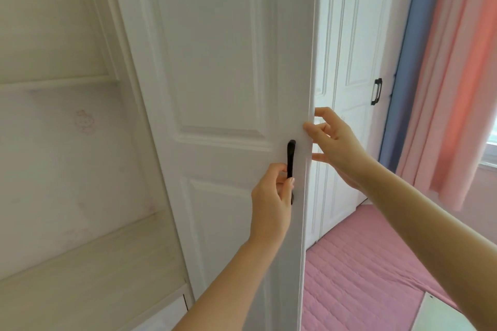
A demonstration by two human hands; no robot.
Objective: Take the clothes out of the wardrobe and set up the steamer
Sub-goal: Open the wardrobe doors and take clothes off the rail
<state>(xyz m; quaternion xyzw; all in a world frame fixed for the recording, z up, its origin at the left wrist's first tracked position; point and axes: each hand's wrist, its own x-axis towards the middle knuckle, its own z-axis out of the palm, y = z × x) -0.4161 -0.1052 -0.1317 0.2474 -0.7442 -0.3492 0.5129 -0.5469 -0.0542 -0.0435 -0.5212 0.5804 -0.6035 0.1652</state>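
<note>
In the head view your left hand (pixel 271 204) curls its fingers (pixel 282 169) round the lower part of the black handle (pixel 291 153), whose long axis runs upright, above and below your knuckles. Your right hand (pixel 336 148) sits just up and to the right. Its thumb lies on the front face of the wardrobe door (pixel 220 75) and its spread fingers hook behind the free edge, pinching the panel. That edge stands vertical between your two hands, so I judge the swing comes toward you and leftward. Neither clothes nor steamer show; the clothes presumably hang beyond your right fingertips, behind the door
</note>
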